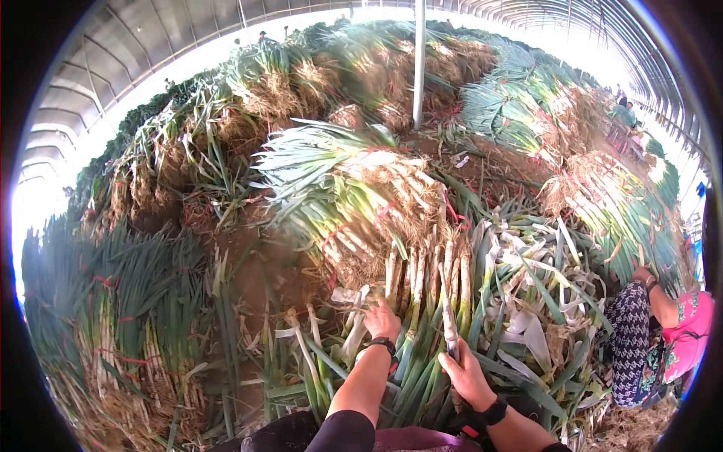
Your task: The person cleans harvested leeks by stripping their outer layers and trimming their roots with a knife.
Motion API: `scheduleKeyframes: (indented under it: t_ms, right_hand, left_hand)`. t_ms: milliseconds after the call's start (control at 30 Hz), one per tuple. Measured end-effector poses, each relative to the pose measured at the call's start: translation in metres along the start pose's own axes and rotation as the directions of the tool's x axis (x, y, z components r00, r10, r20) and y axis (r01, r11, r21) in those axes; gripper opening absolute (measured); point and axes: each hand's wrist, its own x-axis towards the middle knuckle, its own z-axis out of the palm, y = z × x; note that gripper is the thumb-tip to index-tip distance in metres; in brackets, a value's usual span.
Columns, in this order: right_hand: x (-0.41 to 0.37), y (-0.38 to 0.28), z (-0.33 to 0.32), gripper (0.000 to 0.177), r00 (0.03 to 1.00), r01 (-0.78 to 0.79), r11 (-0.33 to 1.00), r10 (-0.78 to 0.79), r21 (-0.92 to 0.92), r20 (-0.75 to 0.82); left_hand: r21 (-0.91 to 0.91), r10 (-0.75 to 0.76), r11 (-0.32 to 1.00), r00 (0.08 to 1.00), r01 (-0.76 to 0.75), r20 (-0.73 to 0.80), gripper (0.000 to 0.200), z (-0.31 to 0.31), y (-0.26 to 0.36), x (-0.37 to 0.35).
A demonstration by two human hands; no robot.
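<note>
My left hand reaches forward near the bottom middle, at the white ends of some leeks and pale peeled leaves; its fingertips are partly hidden, so I cannot tell whether it grips anything. My right hand is closed around a leek, whose white stalk points up and away from me. Loose leeks lie side by side just beyond my hands, roots outward. Behind them sits a large pile of leeks with brown roots, some tied with red string.
Stripped leaves are heaped to the right. A crouching person in pink is at the far right. Upright bundles of leeks stand at the left. A white post rises behind the pile, under an arched roof.
</note>
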Motion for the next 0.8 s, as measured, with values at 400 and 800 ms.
scheduleKeyframes:
  t_ms: [400, 800]
  right_hand:
    - [-0.003, 0.010, -0.016, 0.036, 0.998, 0.060, 0.995, -0.059, 0.078, -0.012]
    - [-0.011, 0.007, -0.021, 0.035, 0.990, 0.140, 0.990, -0.139, 0.013, -0.023]
  left_hand:
    - [0.028, -0.041, 0.999, 0.918, 0.033, 0.394, 0.038, -0.005, -0.012, -0.007]
    - [-0.016, 0.069, 0.997, 0.982, -0.073, -0.177, 0.035, -0.083, -0.009, -0.042]
